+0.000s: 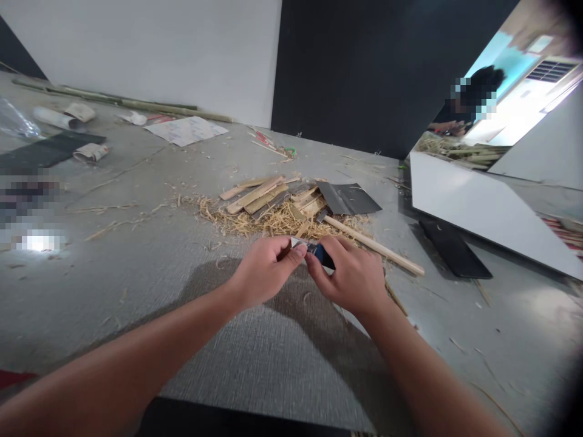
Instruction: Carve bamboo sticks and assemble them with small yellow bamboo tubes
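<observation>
Both hands meet in front of me above a grey textured surface. My right hand (pixel 350 270) is closed round a short tool with a blue-and-black handle (pixel 326 257); its exact kind is partly hidden by the fingers. My left hand (pixel 268 270) pinches a pale, flat piece (pixel 295 242) at the tool's left end, thumb on top. Whether that piece belongs to the tool I cannot tell. Just beyond the hands lies a hammer (pixel 373 243) with a long wooden handle, its head against a heap of straw-coloured shavings (pixel 273 222) and split wood strips (pixel 257 195).
A dark folded sheet (pixel 350 199) rests on the heap. Right of it lie a white panel (pixel 483 209) and a black flat object (pixel 455 249). Bamboo poles (pixel 136 103) run along the wall, near a printed paper sheet (pixel 186 130). A person (pixel 473 100) appears at the upper right.
</observation>
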`<act>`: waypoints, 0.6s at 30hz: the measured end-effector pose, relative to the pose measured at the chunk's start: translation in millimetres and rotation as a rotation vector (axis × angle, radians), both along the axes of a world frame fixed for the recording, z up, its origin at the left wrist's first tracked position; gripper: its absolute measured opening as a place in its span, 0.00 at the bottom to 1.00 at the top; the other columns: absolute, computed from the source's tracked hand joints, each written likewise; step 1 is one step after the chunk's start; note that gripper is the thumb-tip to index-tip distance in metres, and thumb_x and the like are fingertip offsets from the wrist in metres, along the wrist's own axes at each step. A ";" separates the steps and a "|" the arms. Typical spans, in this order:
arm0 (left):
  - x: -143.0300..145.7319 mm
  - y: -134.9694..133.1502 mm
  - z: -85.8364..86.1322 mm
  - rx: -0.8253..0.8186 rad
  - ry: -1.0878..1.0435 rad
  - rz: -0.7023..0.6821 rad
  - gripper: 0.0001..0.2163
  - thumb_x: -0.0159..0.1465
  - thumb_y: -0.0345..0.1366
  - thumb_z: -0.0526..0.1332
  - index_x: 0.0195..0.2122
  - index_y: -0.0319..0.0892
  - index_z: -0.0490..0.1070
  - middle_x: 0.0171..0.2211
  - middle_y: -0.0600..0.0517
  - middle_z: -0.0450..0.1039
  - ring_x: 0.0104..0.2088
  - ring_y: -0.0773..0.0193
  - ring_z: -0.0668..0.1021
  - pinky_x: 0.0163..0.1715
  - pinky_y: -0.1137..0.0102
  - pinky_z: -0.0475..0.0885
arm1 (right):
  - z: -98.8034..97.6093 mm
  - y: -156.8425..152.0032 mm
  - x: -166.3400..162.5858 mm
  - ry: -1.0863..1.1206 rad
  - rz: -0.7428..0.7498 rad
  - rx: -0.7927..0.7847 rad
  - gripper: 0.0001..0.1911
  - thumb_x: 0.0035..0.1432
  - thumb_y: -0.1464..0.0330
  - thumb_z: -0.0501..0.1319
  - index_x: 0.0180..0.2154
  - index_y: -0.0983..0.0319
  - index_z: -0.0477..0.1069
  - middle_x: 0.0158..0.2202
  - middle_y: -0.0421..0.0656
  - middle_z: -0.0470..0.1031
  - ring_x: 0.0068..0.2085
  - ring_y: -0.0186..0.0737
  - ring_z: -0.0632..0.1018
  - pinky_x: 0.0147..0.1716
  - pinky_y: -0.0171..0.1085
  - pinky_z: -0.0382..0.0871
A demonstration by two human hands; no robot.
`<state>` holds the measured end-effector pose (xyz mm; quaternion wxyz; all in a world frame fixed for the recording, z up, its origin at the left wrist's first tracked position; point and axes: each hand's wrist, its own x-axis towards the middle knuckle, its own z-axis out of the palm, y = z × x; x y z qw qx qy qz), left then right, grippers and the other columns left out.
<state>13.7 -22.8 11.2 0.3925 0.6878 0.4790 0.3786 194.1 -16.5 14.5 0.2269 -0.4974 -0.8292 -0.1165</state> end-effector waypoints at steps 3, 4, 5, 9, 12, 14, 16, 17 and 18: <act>0.6 1.1 -1.5 0.043 0.073 0.046 0.18 0.67 0.45 0.52 0.23 0.41 0.60 0.19 0.58 0.57 0.21 0.71 0.60 0.20 0.73 0.53 | -0.9 -0.9 -1.6 -0.015 -0.044 0.025 0.19 0.62 0.52 0.51 0.33 0.60 0.68 0.29 0.40 0.75 0.23 0.34 0.69 0.23 0.36 0.43; 0.8 1.3 -2.2 0.050 0.091 0.063 0.18 0.67 0.45 0.52 0.23 0.41 0.59 0.19 0.58 0.56 0.21 0.71 0.59 0.20 0.73 0.53 | -1.0 -1.3 -2.2 -0.018 -0.054 0.032 0.19 0.62 0.52 0.52 0.33 0.60 0.68 0.29 0.40 0.75 0.23 0.34 0.69 0.23 0.36 0.42; 1.0 1.6 -2.9 0.056 0.103 0.078 0.19 0.67 0.46 0.52 0.22 0.41 0.58 0.18 0.58 0.55 0.21 0.71 0.59 0.19 0.73 0.52 | -0.9 -1.7 -3.0 -0.019 -0.064 0.041 0.19 0.62 0.52 0.52 0.33 0.61 0.69 0.29 0.40 0.75 0.23 0.34 0.69 0.23 0.37 0.42; 2.3 1.4 -6.4 0.047 0.101 0.149 0.23 0.66 0.51 0.52 0.19 0.41 0.54 0.17 0.58 0.51 0.19 0.71 0.56 0.17 0.72 0.48 | -0.8 -4.1 -8.2 -0.003 -0.114 0.083 0.19 0.62 0.53 0.52 0.31 0.61 0.69 0.27 0.41 0.74 0.22 0.34 0.69 0.23 0.37 0.42; 3.5 0.7 -9.5 0.006 0.061 0.214 0.26 0.64 0.56 0.53 0.18 0.42 0.52 0.16 0.58 0.47 0.18 0.71 0.55 0.16 0.71 0.45 | -1.2 -5.4 -13.8 0.038 -0.148 0.105 0.20 0.62 0.53 0.52 0.32 0.61 0.69 0.26 0.42 0.75 0.23 0.35 0.69 0.23 0.36 0.43; 4.1 0.7 -11.5 -0.027 0.027 0.252 0.27 0.62 0.58 0.53 0.17 0.42 0.51 0.15 0.58 0.47 0.17 0.72 0.54 0.16 0.71 0.44 | -1.1 -4.8 -16.3 0.082 -0.174 0.102 0.20 0.63 0.53 0.51 0.32 0.61 0.69 0.26 0.42 0.74 0.22 0.35 0.69 0.23 0.36 0.44; 4.1 1.4 -12.7 -0.053 0.012 0.283 0.28 0.62 0.59 0.53 0.15 0.42 0.51 0.13 0.58 0.47 0.15 0.72 0.53 0.15 0.71 0.43 | -0.3 -2.9 -16.6 0.140 -0.229 0.097 0.21 0.64 0.53 0.50 0.32 0.61 0.68 0.24 0.43 0.74 0.22 0.36 0.69 0.22 0.36 0.44; 3.9 1.9 -12.7 -0.058 0.013 0.291 0.28 0.62 0.59 0.53 0.15 0.42 0.51 0.13 0.58 0.47 0.15 0.72 0.53 0.15 0.71 0.43 | 0.2 -1.7 -15.7 0.167 -0.258 0.096 0.21 0.64 0.53 0.49 0.32 0.62 0.68 0.24 0.43 0.73 0.22 0.36 0.69 0.22 0.35 0.44; 3.6 2.5 -12.4 -0.049 0.015 0.284 0.28 0.62 0.59 0.52 0.15 0.42 0.52 0.13 0.58 0.47 0.15 0.72 0.54 0.15 0.71 0.43 | 0.5 -0.5 -14.3 0.186 -0.276 0.097 0.21 0.65 0.53 0.49 0.32 0.62 0.68 0.23 0.44 0.73 0.22 0.37 0.70 0.22 0.35 0.45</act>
